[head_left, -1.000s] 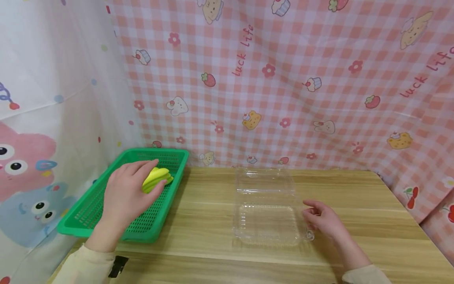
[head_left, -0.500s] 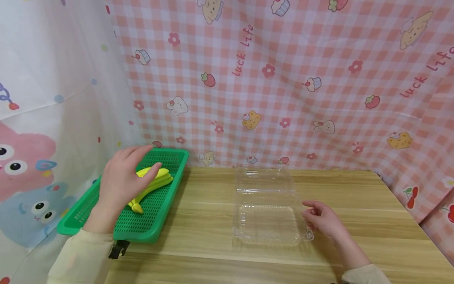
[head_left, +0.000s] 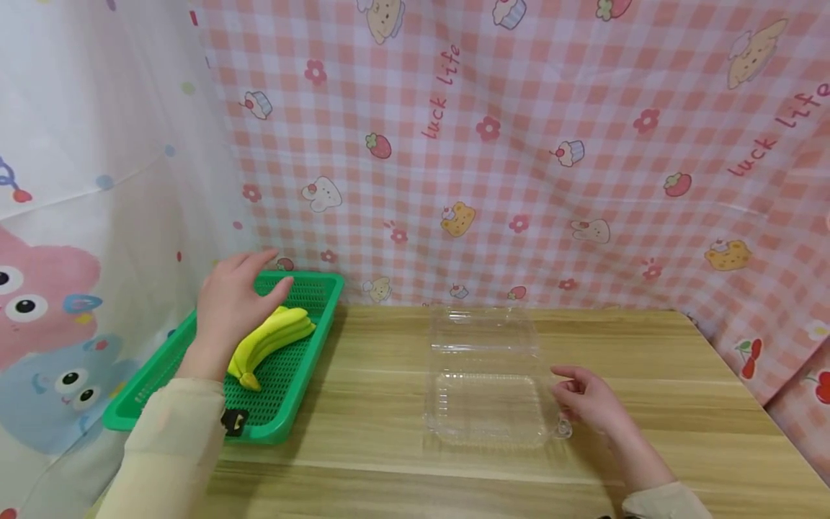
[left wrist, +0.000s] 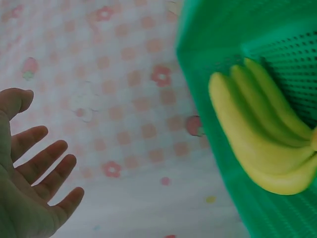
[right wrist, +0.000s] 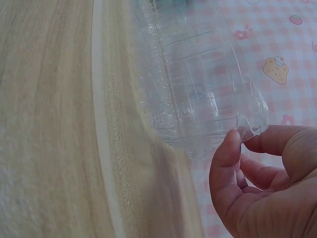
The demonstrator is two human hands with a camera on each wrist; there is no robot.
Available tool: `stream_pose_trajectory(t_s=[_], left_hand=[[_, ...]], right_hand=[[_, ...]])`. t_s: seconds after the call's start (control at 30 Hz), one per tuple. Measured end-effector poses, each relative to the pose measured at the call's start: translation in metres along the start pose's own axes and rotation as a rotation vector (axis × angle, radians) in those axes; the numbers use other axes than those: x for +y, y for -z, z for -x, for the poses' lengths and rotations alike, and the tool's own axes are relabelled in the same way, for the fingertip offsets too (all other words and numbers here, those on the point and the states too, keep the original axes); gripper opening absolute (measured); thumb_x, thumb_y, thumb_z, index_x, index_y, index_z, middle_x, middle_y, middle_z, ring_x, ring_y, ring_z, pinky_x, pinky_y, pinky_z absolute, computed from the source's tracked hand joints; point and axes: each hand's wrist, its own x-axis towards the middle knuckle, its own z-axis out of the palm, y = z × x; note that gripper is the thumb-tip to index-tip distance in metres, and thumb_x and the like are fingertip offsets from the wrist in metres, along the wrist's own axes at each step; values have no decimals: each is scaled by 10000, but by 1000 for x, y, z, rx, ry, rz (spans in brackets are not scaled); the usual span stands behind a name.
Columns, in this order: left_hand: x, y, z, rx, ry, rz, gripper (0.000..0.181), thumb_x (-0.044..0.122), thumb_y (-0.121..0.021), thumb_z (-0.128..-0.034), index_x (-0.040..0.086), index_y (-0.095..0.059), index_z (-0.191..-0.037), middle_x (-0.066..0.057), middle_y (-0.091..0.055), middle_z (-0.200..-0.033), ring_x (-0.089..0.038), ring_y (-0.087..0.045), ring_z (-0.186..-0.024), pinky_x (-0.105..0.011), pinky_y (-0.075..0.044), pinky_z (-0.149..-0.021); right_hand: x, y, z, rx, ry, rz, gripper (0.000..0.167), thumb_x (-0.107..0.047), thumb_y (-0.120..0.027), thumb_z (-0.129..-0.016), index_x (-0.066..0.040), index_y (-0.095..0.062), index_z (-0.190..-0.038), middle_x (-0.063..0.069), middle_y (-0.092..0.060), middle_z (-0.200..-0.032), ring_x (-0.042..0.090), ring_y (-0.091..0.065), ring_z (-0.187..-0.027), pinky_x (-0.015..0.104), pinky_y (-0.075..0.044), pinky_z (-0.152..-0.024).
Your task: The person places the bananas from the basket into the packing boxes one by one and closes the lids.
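Note:
My left hand point(head_left: 235, 303) hovers over the green basket point(head_left: 295, 404), its fingers spread and nothing in them. Below it, a bunch of yellow bananas point(head_left: 275, 342) lies in the basket, partly hidden by the hand in the head view. In the left wrist view the spread fingers are well apart from the bananas point(left wrist: 262, 134). A clear plastic clamshell container point(head_left: 489, 411) stands on the table with its lid laid back. At its right edge, my right hand point(head_left: 593, 400) pinches the rim between thumb and forefinger, as the right wrist view of the container point(right wrist: 198, 94) shows.
The wooden table point(head_left: 363, 461) runs beneath the basket and container. A pink checked cloth point(head_left: 415, 158) hangs along its back edge, and a white patterned cloth point(head_left: 136, 238) hangs at the left beside the basket.
My left hand has risen away from the bananas and moved towards the back of the basket, uncovering more of the bunch. The right hand and the container stay in place.

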Motion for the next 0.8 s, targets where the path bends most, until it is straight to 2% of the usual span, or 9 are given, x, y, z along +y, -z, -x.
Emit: stream_pose_trajectory(t_s=[0.2,0.5,0.8], left_hand=[[-20,-16,-6,-45,58,-15,496,327,-663,-932,38,-590,-1329,-249,-573,-1318,-468,-479,-1199,-676,-371,-958],[-42,-32,-10,-86,114,-27,514,348,-623,-955,28,-563,-1352,-263,-537,-1349,-473,-452,-1225,-675,-351,-980],[-63,-46,-9,-124,131,-28,500,347,-616,-955,52,-556,-1354,-273,-533,-1333,-478,-451,-1203,-682,-345,-962]], right_hand=[[0,0,-1,5,6,-2,499,6,-567,-972,184,-358,-1389,34,-531,-840,117,-526,-663,231,-501,-563],[4,0,-1,-7,4,-14,499,-2,-554,-982,183,-347,-1397,41,-516,-839,118,-502,-666,231,-493,-571],[5,1,-2,1,2,-8,490,-14,-553,-990,180,-358,-1395,49,-526,-866,112,-516,-683,232,-512,-584]])
